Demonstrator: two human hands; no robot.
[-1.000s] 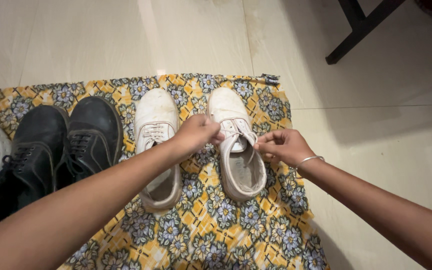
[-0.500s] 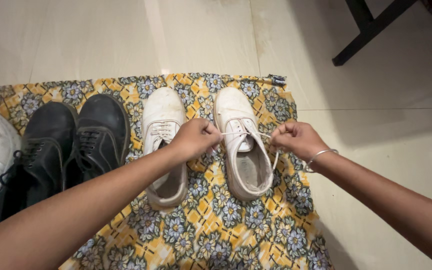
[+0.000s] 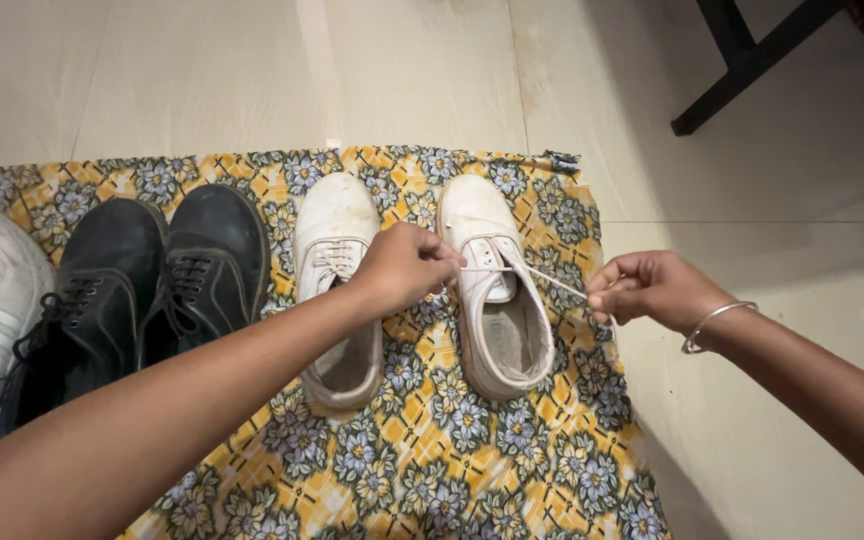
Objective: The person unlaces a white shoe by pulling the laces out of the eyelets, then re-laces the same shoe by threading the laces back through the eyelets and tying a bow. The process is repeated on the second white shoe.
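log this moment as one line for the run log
left hand: pinching lace at white shoe | right hand: pulling lace taut to the side | shoe on floral cloth

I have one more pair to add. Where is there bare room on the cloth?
The near strip of the floral cloth, below the white shoes, is bare. The row is crowded: black shoes and white shoes sit close, both hands on the lace. Bare floor tiles lie right of the cloth.

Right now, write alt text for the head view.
Two hands, left hand and right hand, pull a white lace taut across a white shoe on a yellow floral cloth. Its pair and black shoes sit alongside.
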